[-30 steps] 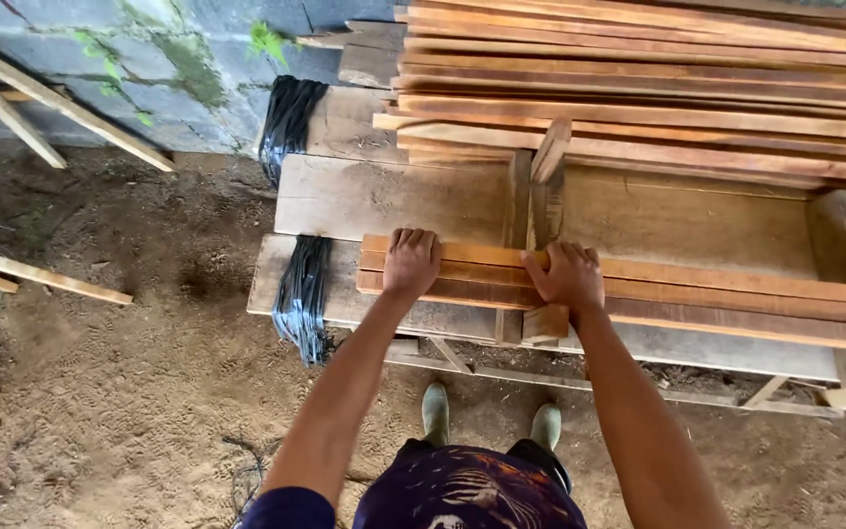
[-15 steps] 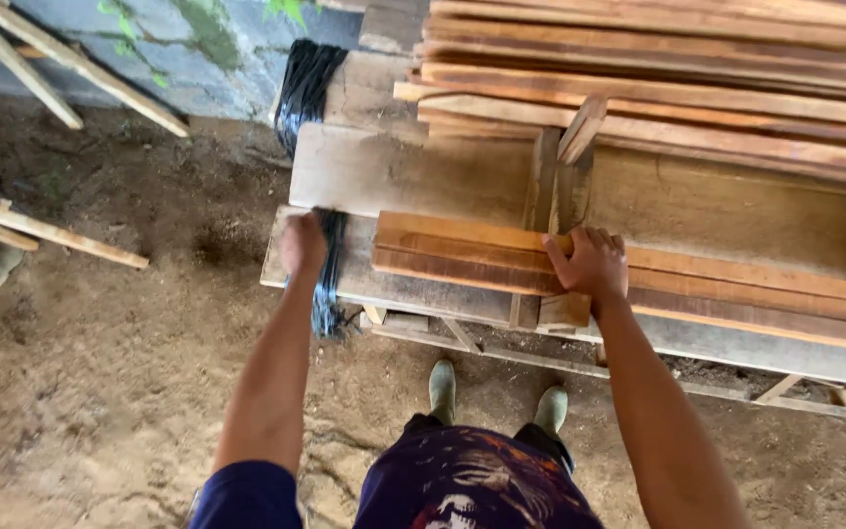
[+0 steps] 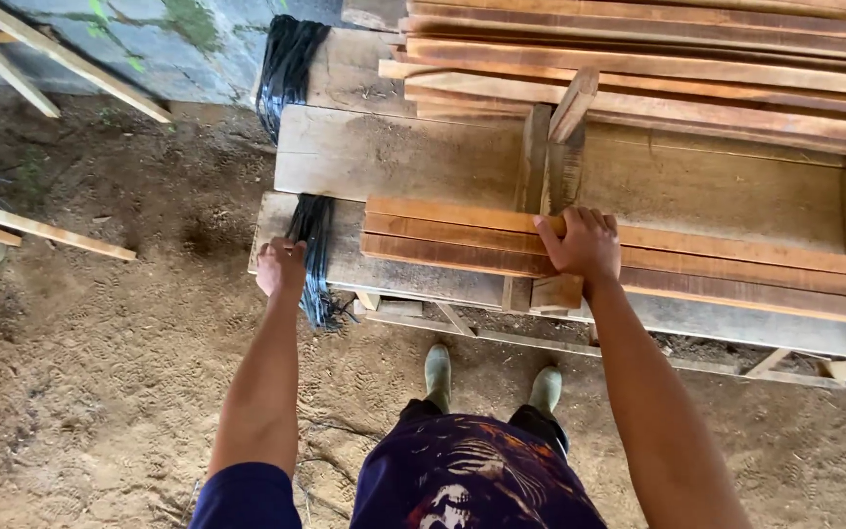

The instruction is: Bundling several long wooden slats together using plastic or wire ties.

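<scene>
Wide grey plank bench [image 3: 413,157] carries a large stack of long reddish-brown timber strips at the far side [image 3: 658,59]; a smaller bundle of wooden slats [image 3: 462,235], three or four laid flat and parallel, sits on the near plank, running off to the right. Slats look stiff, rough-sawn, dry; singly light, but as a bundle probably moderately heavy and prone to slide on each other. Likely best gripped across the bundle near its middle, or from both ends, since long pieces will tip. Right hand [image 3: 580,245] lies palm down on the slats, fingers spread and curled over the far edge, pressing rather than lifting. Left hand [image 3: 281,266] is closed around a hank of black plastic strapping [image 3: 313,245] at the near plank's left end; soft, limp, slick-looking.
</scene>
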